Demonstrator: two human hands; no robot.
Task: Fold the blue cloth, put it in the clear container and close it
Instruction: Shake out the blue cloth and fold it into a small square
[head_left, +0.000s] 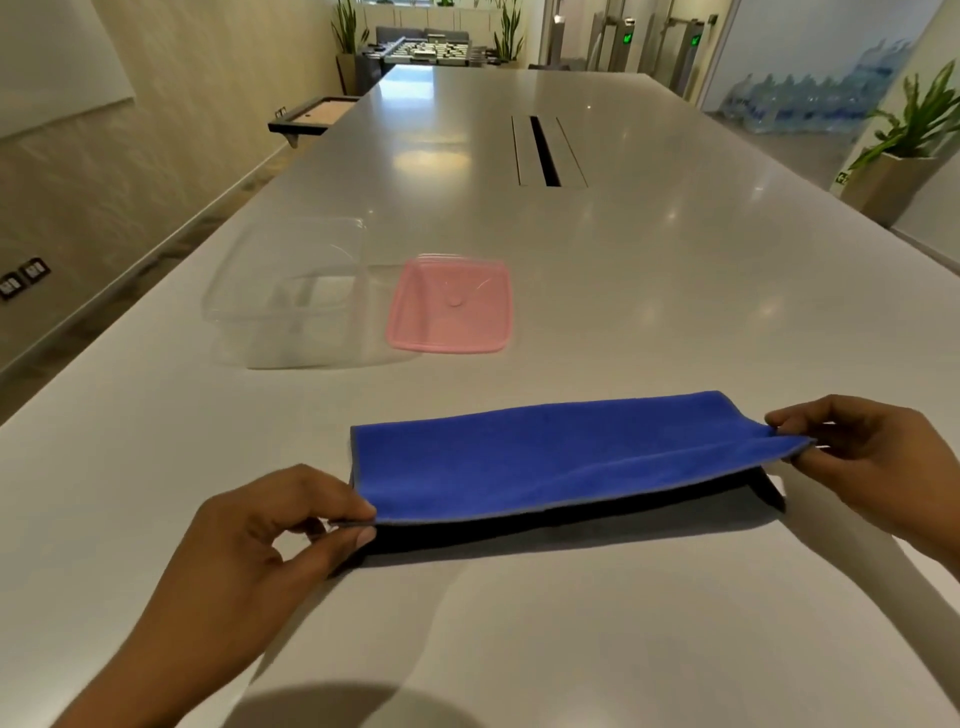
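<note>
The blue cloth lies on the counter, folded to a long strip, with its upper layer lifted at the near edge. The left hand and right hand each pinch one end corner between closed fingers, apparently to align the edges. Beyond the cloth, the clear container stands open beside its pink lid, ready for loading.

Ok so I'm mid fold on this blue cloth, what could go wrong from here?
1. The left hand and right hand pinch only the corners of the blue cloth, so a corner may slip and the fold land crooked.
2. Still a long strip, it probably won't fit the clear container without more folds.
3. The pink lid lies beside the container; a careless reach could knock it.
</note>
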